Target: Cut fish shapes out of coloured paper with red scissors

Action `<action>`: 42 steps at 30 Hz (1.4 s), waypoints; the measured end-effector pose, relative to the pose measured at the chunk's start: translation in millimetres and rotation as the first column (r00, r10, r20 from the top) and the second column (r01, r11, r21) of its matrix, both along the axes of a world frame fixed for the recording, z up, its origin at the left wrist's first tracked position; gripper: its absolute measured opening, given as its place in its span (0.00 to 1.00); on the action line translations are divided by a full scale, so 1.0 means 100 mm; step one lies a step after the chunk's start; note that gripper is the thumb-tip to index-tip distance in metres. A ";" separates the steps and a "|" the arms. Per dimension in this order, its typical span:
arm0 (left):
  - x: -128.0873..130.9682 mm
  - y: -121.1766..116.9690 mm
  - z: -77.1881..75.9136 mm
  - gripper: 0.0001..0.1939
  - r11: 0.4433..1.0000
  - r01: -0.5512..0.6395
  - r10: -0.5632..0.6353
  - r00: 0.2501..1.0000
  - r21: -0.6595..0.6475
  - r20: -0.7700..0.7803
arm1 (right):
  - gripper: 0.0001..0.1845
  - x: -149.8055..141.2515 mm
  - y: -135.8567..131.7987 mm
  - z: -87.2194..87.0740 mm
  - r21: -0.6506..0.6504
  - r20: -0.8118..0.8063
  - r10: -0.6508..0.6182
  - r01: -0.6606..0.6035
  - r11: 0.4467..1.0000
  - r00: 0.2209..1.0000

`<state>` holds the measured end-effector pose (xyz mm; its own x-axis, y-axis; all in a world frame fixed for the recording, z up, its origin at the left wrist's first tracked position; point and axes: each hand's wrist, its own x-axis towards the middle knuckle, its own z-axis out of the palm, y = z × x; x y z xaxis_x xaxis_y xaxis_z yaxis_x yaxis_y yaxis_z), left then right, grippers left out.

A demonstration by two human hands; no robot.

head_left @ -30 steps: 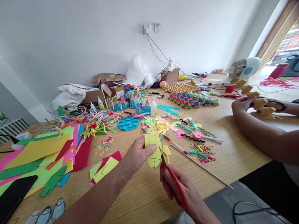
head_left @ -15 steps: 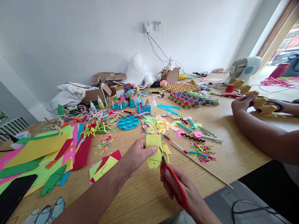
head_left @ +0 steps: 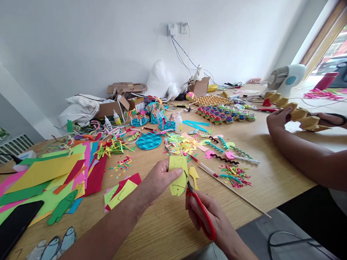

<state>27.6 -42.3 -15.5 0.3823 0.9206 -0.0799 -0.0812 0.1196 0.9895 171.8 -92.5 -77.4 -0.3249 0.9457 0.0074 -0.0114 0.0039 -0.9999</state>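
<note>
Pinched in my left hand (head_left: 160,179) is a piece of yellow paper (head_left: 178,186) with a fish outline drawn on it, its lower end rounded. My right hand (head_left: 209,213) is wrapped round the red handles of a pair of scissors (head_left: 205,215), whose blades point up at the paper's right edge. Just right of the blades lies a yellow paper offcut (head_left: 194,177) on the table. A thin wooden stick (head_left: 237,194) and a paintbrush (head_left: 200,163) lie beyond my right hand.
Coloured paper sheets (head_left: 44,173) and a black phone (head_left: 18,229) lie left, near a green paper fish (head_left: 62,208) and grey-blue fish cutouts (head_left: 50,251). Paper scraps (head_left: 181,144) and a blue disc (head_left: 149,141) lie ahead. At right, a co-worker's hands hold an egg-carton strip (head_left: 299,113).
The scissor handles have shifted slightly left and closer together, with the blades still at the paper's edge. The co-worker's right hand and dark scissors have moved right along the egg-carton strip.
</note>
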 end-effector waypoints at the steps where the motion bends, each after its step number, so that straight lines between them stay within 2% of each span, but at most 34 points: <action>1: 0.00 0.00 0.00 0.13 1.000 0.003 -0.003 1.000 -0.001 -0.005 | 0.26 0.00 0.00 0.01 0.004 0.002 0.000 0.000 1.000 1.000; 17: -0.03 0.01 0.01 0.15 0.996 0.080 -0.081 0.996 -0.047 -0.022 | 0.25 0.01 -0.01 -0.06 0.014 0.016 -0.012 0.012 1.000 1.000; 26: -0.04 0.00 0.02 0.16 1.000 0.012 -0.012 1.000 -0.013 -0.028 | 0.26 -0.01 0.00 -0.02 -0.011 0.026 -0.013 0.013 1.000 1.000; 42: -0.05 0.00 0.01 0.14 0.997 0.075 -0.076 0.997 -0.032 -0.031 | 0.25 0.00 -0.01 -0.01 0.025 0.065 -0.015 0.014 1.000 0.998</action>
